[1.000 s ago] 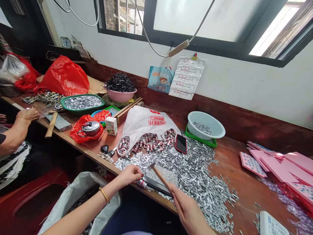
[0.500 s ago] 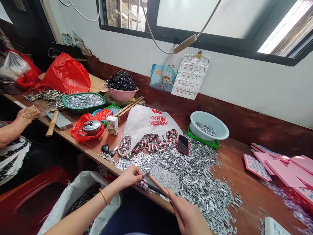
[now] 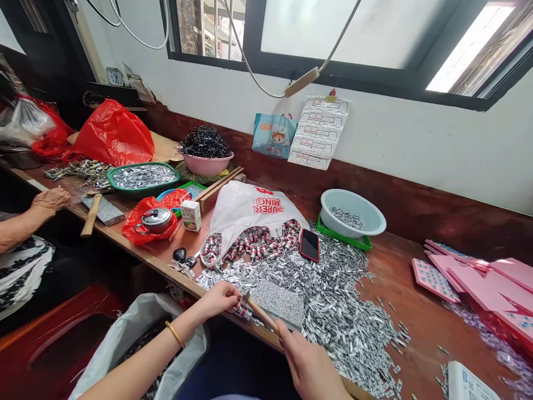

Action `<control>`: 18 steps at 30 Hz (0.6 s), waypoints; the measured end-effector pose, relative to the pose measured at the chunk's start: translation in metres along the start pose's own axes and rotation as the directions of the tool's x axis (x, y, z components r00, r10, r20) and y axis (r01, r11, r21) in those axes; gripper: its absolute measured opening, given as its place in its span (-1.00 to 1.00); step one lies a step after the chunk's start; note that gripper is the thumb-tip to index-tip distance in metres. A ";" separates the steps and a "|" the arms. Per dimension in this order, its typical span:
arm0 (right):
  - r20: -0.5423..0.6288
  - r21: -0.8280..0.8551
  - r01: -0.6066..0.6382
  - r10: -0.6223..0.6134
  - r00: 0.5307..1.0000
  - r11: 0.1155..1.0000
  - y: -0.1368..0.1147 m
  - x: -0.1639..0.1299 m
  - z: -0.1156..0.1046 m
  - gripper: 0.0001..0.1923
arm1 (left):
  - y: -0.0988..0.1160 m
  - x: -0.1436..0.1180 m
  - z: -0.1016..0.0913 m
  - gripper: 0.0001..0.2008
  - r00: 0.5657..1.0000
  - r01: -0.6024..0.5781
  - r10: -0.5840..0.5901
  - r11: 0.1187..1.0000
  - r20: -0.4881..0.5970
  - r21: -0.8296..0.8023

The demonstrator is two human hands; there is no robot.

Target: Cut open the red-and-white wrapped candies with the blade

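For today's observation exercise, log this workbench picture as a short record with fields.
left hand: left hand pinches a small red-and-silver piece at the bench edge
right hand: right hand grips a wooden-handled hammer
work surface: grey stone slab
spread: silver metal pieces
nearby: phone, white plastic bag
other person: hand at far left

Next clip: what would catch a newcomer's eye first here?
Probably the big heap of small silvery metal pieces spread over the wooden bench, with a white plastic bag spilling red-and-silver parts behind it. At the bench's near edge the right hand grips a small hammer beside a grey stone slab, and the left hand pinches a small part.
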State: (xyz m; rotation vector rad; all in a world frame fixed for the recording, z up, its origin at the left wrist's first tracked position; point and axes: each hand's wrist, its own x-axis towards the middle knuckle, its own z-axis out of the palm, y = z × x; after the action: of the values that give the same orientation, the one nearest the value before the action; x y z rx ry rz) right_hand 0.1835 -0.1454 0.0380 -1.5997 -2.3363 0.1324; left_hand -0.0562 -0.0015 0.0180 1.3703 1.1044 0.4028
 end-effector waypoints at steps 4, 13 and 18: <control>0.021 -0.009 0.005 -0.005 1.000 1.000 -0.002 0.000 0.005 -0.41 | -0.001 0.001 0.000 -0.82 1.000 -0.009 0.009 1.000 -0.005 0.004; -0.150 -0.068 -0.154 0.143 0.978 0.986 0.014 -0.011 0.018 -0.49 | 0.014 -0.007 0.008 -0.79 0.978 -0.172 0.180 0.982 -0.107 0.082; -0.329 -0.108 -0.291 0.242 0.913 0.951 0.037 -0.017 0.037 -0.58 | 0.025 -0.003 0.026 -0.77 0.916 -0.327 0.380 0.894 -0.131 0.305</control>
State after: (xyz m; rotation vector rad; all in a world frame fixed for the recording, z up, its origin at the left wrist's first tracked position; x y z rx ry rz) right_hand 0.2108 -0.1443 -0.0095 -1.8569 -1.9200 -0.2346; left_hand -0.0273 -0.0127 0.0376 1.8256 1.0906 0.6745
